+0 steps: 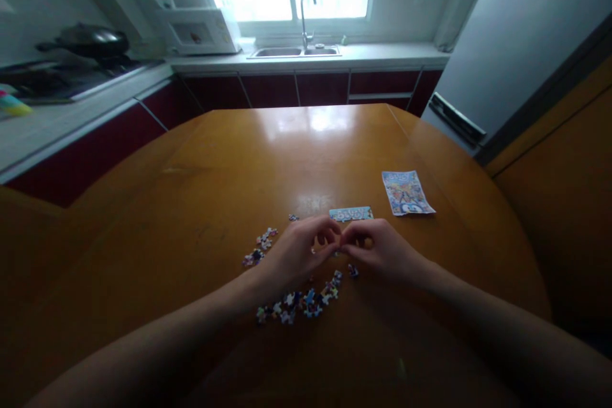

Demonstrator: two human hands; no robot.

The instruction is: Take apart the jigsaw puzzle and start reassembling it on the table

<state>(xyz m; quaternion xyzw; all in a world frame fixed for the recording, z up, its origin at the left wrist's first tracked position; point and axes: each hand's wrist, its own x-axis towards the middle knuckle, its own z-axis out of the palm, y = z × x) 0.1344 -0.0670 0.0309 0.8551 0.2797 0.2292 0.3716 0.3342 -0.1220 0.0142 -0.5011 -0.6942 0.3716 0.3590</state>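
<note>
My left hand (306,245) and my right hand (382,248) meet over the table, fingertips touching. Each is closed in a pinch; whatever lies between the fingertips is too small and hidden to make out. Just beyond them lies a joined strip of jigsaw puzzle (351,213), pale blue with lettering, its near edge partly covered by my fingers. Loose jigsaw pieces (310,303) are scattered in front of my left wrist. More pieces (262,242) lie left of that hand. One dark piece (353,271) sits just below my right fingers.
A printed picture sheet (408,192) lies on the wooden table (229,166) to the right. Past the far edge are a counter with a sink (282,52), a microwave (201,32) and, at left, a pan (90,41) on a stove. A fridge (521,32) stands at right.
</note>
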